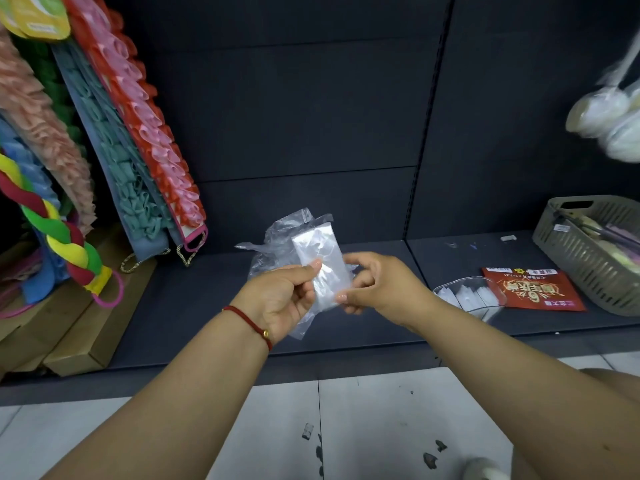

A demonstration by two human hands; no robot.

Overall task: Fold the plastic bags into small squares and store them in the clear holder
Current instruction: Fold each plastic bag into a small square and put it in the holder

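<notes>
A clear plastic bag (320, 254), folded into a long narrow strip, is held up over the dark shelf (194, 299). My left hand (284, 299) pinches its left edge between thumb and fingers. My right hand (377, 285) pinches the strip's lower right corner. Loose, crumpled clear bags (277, 237) lie on the shelf just behind the strip. The clear holder (469, 296) sits on the shelf to the right of my right hand, with several folded white squares inside it.
A red printed packet (540, 289) lies beside the holder. A grey slatted basket (595, 258) stands at the far right. Colourful bath scrubbers (138, 150) hang at the left above wooden boards (69, 341). White packaged items (609, 119) hang top right.
</notes>
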